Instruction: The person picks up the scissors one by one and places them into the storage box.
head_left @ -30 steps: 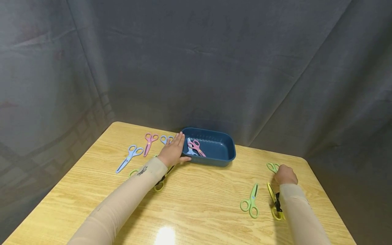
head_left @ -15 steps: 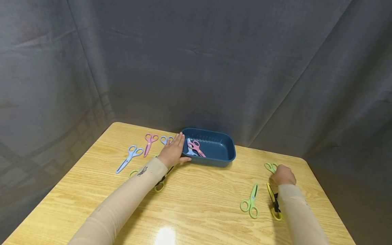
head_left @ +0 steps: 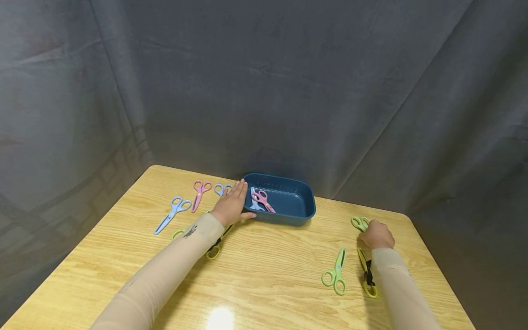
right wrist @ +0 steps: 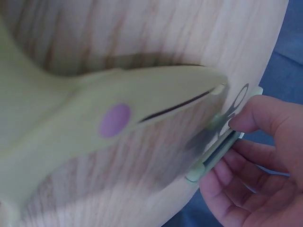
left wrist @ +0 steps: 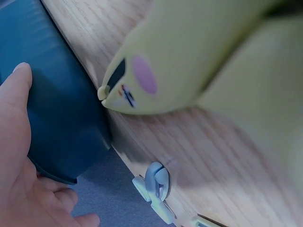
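My left hand (head_left: 231,204) lies with straight fingers against the left end of a dark blue plastic bin (head_left: 306,219), thumb along its near side. Inside the bin are pink scissors (head_left: 261,199) and light blue scissors (head_left: 255,205). At the right of the table, my right hand (head_left: 377,234) pinches green scissors (head_left: 360,223) by the blades; their handles point away from me. The right wrist view shows the thumb and fingers (right wrist: 246,118) on these green scissors (right wrist: 215,156), whose shadow falls on the table. Yellow scissors with a black part (head_left: 368,275) lie just below this hand, partly behind the sleeve.
Other green scissors (head_left: 336,275) lie left of the yellow pair. Left of the bin are pink scissors (head_left: 199,195), light blue scissors (head_left: 171,213) and another blue pair (head_left: 220,189). Yellow scissors (head_left: 213,252) show partly under my left forearm. Grey cloth (head_left: 264,91) hangs behind the table.
My right hand has moved a little to the left together with the green scissors. The left hand stays on the bin's end.
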### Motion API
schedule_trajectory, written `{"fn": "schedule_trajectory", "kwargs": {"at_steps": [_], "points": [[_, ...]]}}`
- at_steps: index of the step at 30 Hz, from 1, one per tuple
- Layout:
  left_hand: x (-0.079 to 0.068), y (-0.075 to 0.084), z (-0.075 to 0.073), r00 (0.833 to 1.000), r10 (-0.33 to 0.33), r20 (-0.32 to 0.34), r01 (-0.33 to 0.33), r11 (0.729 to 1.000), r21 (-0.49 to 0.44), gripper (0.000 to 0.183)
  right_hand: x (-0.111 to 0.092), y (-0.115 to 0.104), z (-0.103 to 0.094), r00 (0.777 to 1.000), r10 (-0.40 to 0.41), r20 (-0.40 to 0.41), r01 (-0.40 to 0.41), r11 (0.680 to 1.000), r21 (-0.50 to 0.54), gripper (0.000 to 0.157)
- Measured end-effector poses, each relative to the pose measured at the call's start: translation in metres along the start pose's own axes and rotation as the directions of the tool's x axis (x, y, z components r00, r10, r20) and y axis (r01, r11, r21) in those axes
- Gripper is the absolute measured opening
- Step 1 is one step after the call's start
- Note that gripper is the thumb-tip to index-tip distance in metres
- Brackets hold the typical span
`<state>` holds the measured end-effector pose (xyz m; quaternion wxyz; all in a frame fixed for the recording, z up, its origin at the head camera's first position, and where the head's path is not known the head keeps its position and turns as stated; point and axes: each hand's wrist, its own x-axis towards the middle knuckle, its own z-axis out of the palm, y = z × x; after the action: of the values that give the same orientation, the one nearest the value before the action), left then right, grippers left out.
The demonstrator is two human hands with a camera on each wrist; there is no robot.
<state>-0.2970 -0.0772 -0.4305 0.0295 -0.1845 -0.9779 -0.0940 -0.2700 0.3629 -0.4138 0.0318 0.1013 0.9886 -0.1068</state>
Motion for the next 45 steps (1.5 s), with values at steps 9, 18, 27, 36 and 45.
{"fn": "schedule_trajectory", "kwargs": {"at_steps": [9,18,27,36,45], "points": [[0.000,0.001,0.001,1.000,-0.011,0.015,0.011,1.000,0.001,0.105,0.002,-0.003,-0.002,0.999,-0.026,-0.023,0.026,1.000,0.011,0.024],[0.000,0.003,-0.002,1.000,-0.012,0.018,0.012,1.000,0.003,0.104,0.005,-0.012,-0.001,0.990,-0.099,-0.100,0.102,0.994,0.030,0.029],[0.000,0.004,-0.002,1.000,-0.011,0.021,0.011,1.000,-0.002,0.104,0.009,-0.029,0.001,0.973,-0.149,-0.174,0.158,0.987,0.039,0.033],[0.001,0.001,-0.001,1.000,-0.007,0.017,0.007,1.000,0.000,0.104,0.010,-0.040,0.000,0.947,-0.192,-0.256,0.214,0.975,0.060,0.040],[0.003,-0.001,0.001,1.000,-0.015,0.028,0.015,1.000,0.011,0.105,0.009,-0.055,0.004,0.916,-0.235,-0.325,0.277,0.957,0.089,0.037]]}}
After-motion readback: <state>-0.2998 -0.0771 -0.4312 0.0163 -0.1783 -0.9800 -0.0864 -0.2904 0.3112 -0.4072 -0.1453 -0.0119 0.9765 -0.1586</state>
